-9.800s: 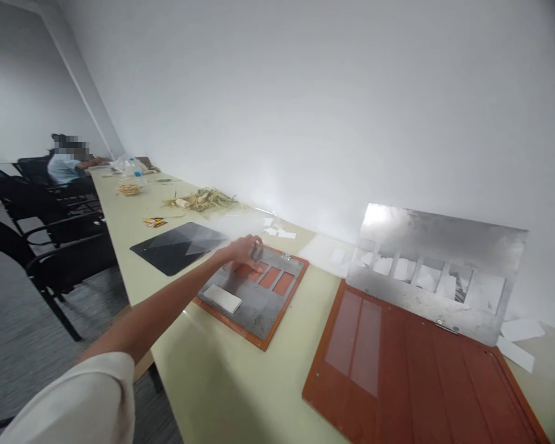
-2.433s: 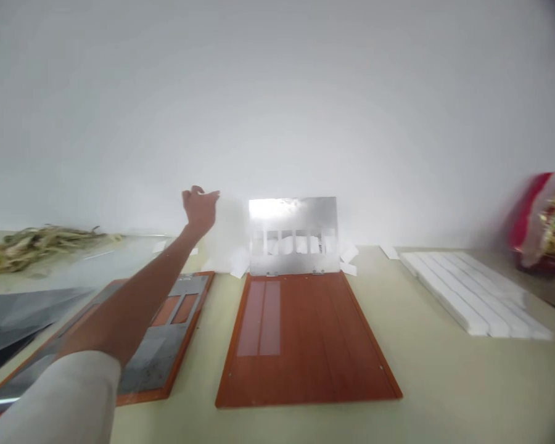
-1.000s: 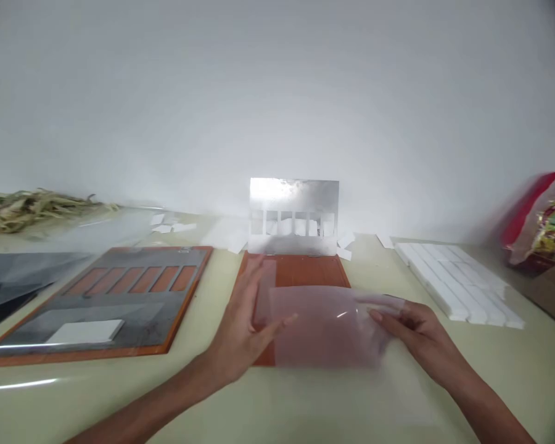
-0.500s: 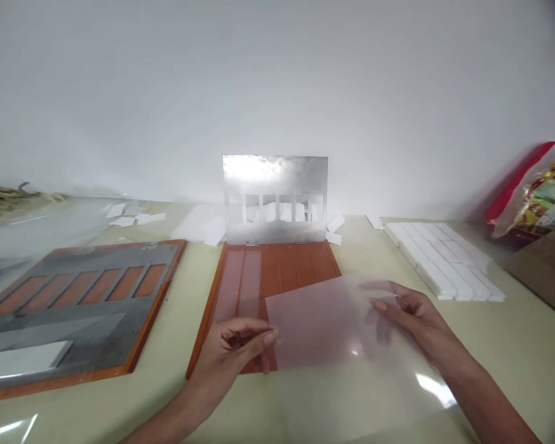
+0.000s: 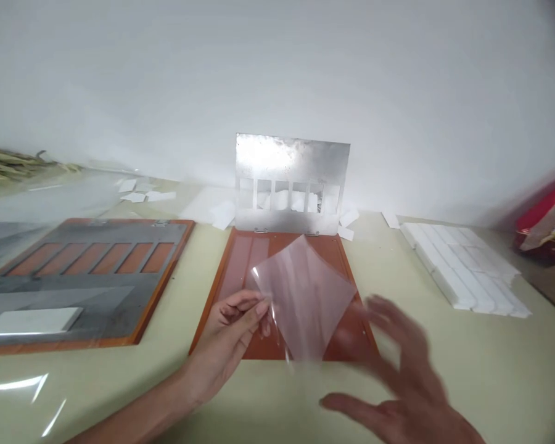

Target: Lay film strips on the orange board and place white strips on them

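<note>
Film (image 5: 308,290) hangs tilted above the orange board (image 5: 266,346), one corner pointing towards the upright plate (image 5: 291,157) and its surface bowed with soft folds. Whether its lowest part touches the board or the bench (image 5: 383,271) I cannot tell.

The left hand (image 5: 234,339) has the film pinched near its left corner, thumb and forefinger closed together. The right hand (image 5: 407,376) is blurred, its fingers spread wide and the thumb well apart from them; they seem to hold nothing, and come near the film's right corner (contact there I cannot make out).

Handling so thin a sheet well probably means keeping the left pinch light and close to the edge, so the middle is not creased. With only one side gripped, it looks likely to curl or swing; a matching pinch at the opposite corner would let both hands draw it flat. A gentle pull should do, as too much might slip it from the fingers.

Well to the left, a second board (image 5: 185,231) carries a slotted metal sheet with a white block (image 5: 32,320) on it; white slabs (image 5: 467,265) lie to the right.
</note>
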`<state>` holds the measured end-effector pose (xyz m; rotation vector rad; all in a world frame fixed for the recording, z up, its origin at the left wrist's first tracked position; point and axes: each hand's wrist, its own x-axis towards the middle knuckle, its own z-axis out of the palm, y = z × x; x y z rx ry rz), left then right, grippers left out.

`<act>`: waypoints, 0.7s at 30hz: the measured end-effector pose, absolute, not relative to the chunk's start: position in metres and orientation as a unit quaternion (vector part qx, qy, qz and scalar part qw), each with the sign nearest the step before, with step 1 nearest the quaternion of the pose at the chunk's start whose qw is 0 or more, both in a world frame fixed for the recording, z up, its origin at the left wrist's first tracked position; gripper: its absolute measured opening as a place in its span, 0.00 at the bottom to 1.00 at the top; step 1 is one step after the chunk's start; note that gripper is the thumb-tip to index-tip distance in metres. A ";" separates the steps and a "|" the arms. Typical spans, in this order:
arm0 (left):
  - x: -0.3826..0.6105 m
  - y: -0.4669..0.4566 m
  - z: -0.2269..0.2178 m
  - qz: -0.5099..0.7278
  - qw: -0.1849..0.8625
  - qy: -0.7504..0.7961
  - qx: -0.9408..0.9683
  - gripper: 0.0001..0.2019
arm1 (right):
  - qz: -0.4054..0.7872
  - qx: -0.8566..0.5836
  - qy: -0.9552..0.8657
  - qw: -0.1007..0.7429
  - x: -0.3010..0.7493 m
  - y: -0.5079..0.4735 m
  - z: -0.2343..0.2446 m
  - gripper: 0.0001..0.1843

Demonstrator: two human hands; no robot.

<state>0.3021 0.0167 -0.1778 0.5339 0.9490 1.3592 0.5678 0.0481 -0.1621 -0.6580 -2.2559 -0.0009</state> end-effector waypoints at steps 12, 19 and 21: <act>0.311 0.013 -0.186 0.559 0.707 0.370 0.227 0.11 | -0.021 -0.179 -0.919 0.351 0.556 0.050 -0.188 0.20; 0.325 0.000 -0.185 0.428 0.720 0.397 0.374 0.19 | -0.047 -0.235 -0.899 0.366 0.542 0.042 -0.192 0.17; 0.327 -0.001 -0.184 0.404 0.721 0.427 0.366 0.16 | -0.047 -0.245 -0.898 0.361 0.539 0.042 -0.193 0.17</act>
